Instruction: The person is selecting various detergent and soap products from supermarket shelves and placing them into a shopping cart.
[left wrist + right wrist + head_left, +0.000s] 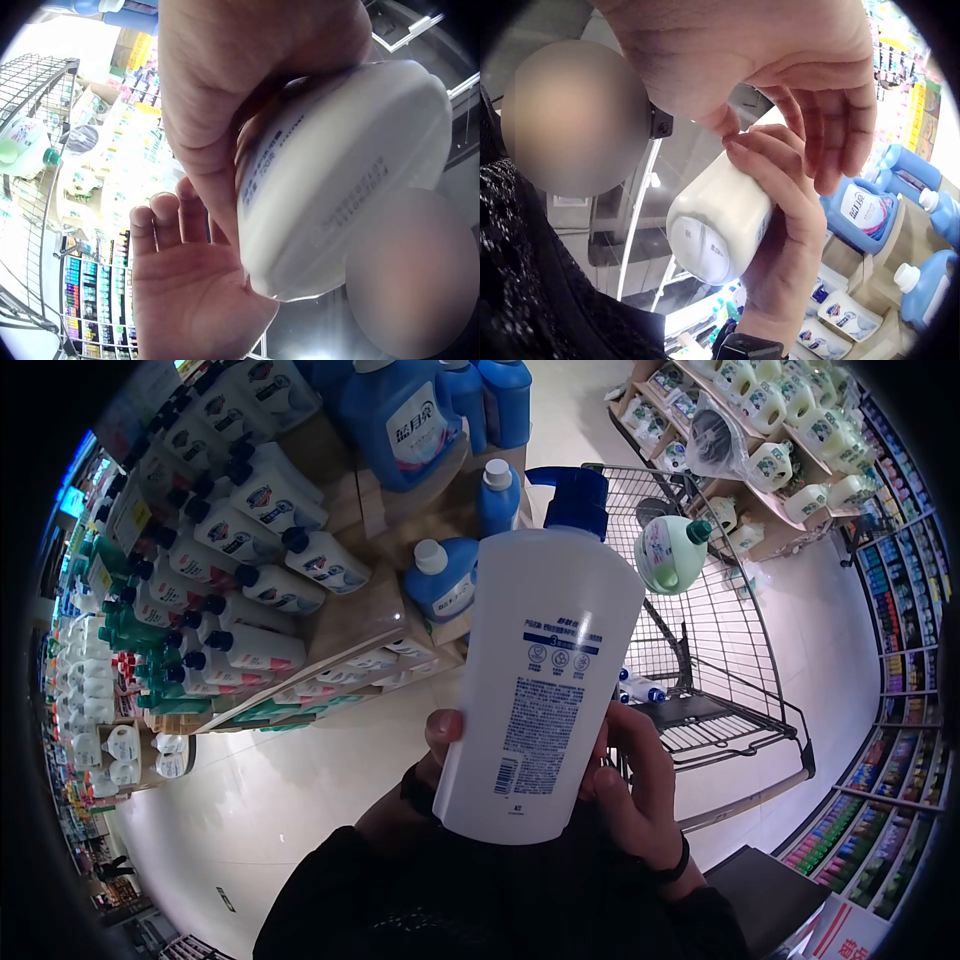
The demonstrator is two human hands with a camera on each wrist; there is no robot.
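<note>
A large white pump bottle (pixel 545 650) with a dark blue pump head (pixel 577 500) is held up before the chest, its printed back label and barcode facing the head camera. My left hand (pixel 442 735) grips it near the base, thumb at the left edge; in the right wrist view the fingers of this left hand (pixel 784 176) wrap round the bottle (pixel 720 214). At the bottle's other side is my right hand (pixel 640 790), fingers loosely bent. The left wrist view shows that right hand (pixel 195 292) with its palm exposed, its thumb side right at the bottle's edge.
A shopping cart (pixel 760 650) stands ahead to the right, with a pale green bottle (pixel 675 555) at its far end. To the left, a display shelf (pixel 350 645) carries rows of white bottles (pixel 275 505) and blue jugs (pixel 405 430). Stocked shelves (pixel 900 780) line the far right.
</note>
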